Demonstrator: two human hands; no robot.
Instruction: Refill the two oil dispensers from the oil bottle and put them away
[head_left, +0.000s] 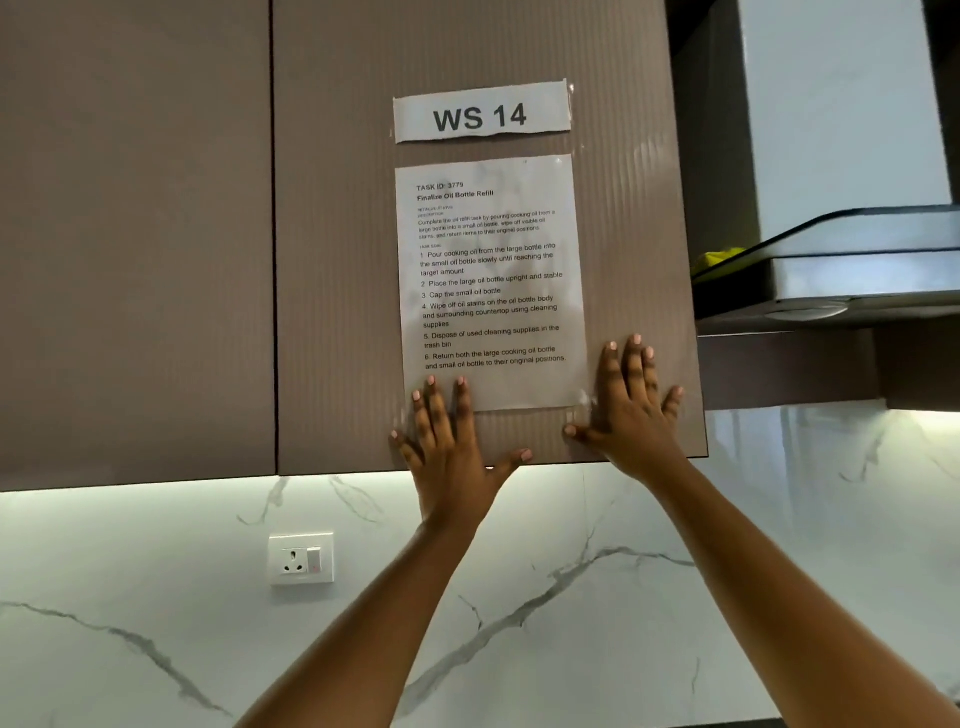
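Both hands are up against the brown ribbed cabinet door (337, 260), palms flat and fingers spread, gripping nothing. The left hand (449, 447) presses near the door's bottom edge, its fingertips on the lower edge of a printed task sheet (491, 280). The right hand (631, 410), just beside it, covers the sheet's lower right corner. The sheet hangs upright, taller than wide, above the fingers. The oil dispensers and oil bottle are out of view.

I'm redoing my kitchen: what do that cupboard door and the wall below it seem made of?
Cupboard door: probably laminated board, matt brown, judging by fine vertical ribbing. Wall: polished marble or a marble-look slab, white with grey veins and a sheen.
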